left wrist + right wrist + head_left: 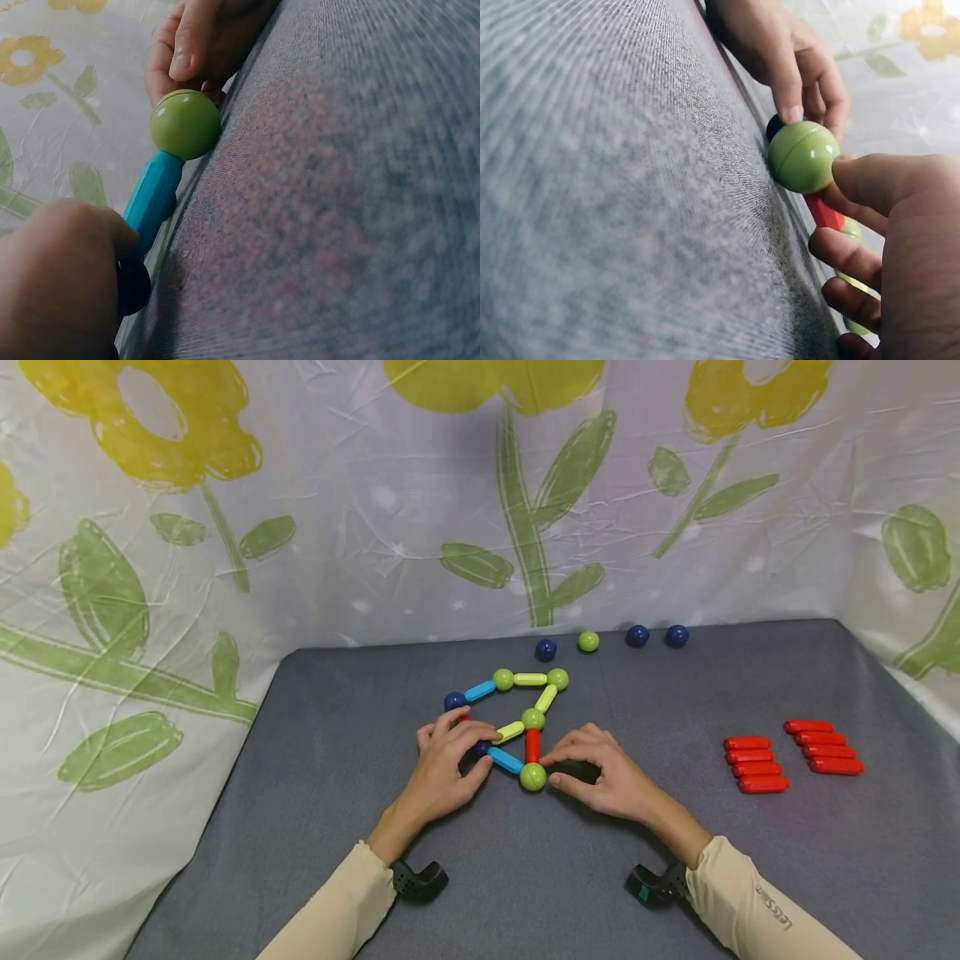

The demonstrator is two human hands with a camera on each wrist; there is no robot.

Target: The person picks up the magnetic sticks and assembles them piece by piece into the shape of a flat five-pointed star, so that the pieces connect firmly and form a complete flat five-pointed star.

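Note:
A flat figure of balls and short rods lies on the table in front of both hands. My left hand (444, 762) holds a dark blue ball (482, 748) between thumb and fingers, where a blue rod (506, 761) and a yellow-green rod (511, 732) meet. That blue rod runs to a green ball (533, 777) at the near corner, and a red rod (533, 746) rises from it to another green ball (533, 719). My right hand (606, 775) is just right of the near green ball, fingers loosely bent, fingertips right at its side. Left fingers partly hide a second red rod (465, 718).
Beyond the hands, the figure continues through more green balls and a dark blue ball (454, 701). Along the back edge sit loose dark blue balls (637, 636) and a green ball (588, 642). Two groups of red rods (757, 768) lie at right. A flowered cloth (337, 527) stands behind.

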